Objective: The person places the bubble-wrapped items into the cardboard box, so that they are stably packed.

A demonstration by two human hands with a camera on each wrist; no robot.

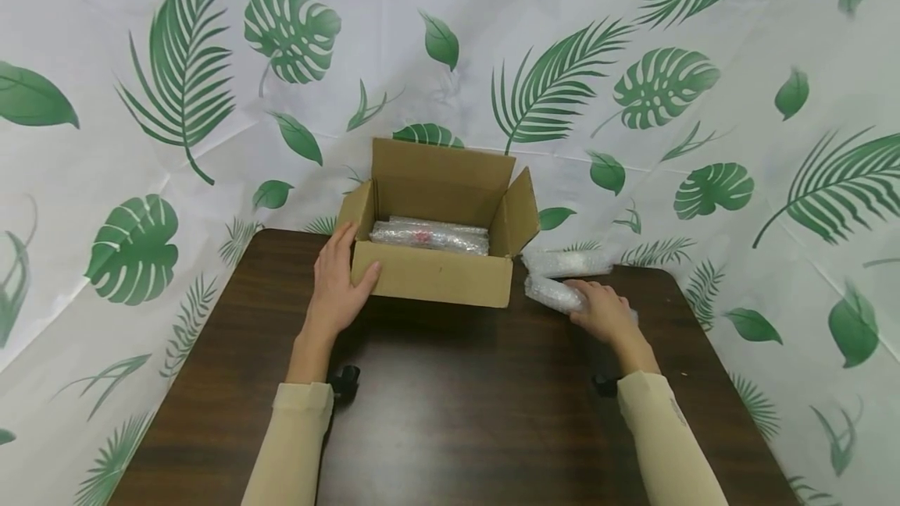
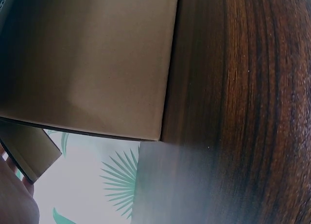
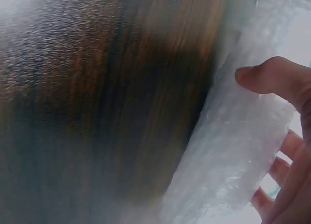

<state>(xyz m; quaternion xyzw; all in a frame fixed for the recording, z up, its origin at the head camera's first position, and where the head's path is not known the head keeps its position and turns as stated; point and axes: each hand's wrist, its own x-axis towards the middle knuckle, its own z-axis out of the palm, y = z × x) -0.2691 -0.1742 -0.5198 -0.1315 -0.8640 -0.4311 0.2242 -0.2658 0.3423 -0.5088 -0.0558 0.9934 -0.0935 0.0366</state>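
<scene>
An open cardboard box [image 1: 432, 276] stands toward the back of the table, its flaps raised. Inside lie bubble-wrapped bundles [image 1: 453, 239], one with a red mark. My left hand [image 1: 335, 283] holds the box at its left front corner, fingers along the left flap [image 2: 34, 148] and thumb on the front. To the right of the box, my right hand [image 1: 603, 309] grips a bubble-wrapped roll [image 3: 228, 146], thumb on one side and fingers around the other. What the wrap contains cannot be made out. Another bubble-wrapped roll [image 1: 573, 262] lies just behind it.
The dark wooden table [image 1: 450, 412] reaches back to a white curtain [image 1: 464, 100] printed with green leaves. The box's right flap [image 1: 522, 209] leans outward toward the wrapped rolls. Dark wrist straps sit on both arms.
</scene>
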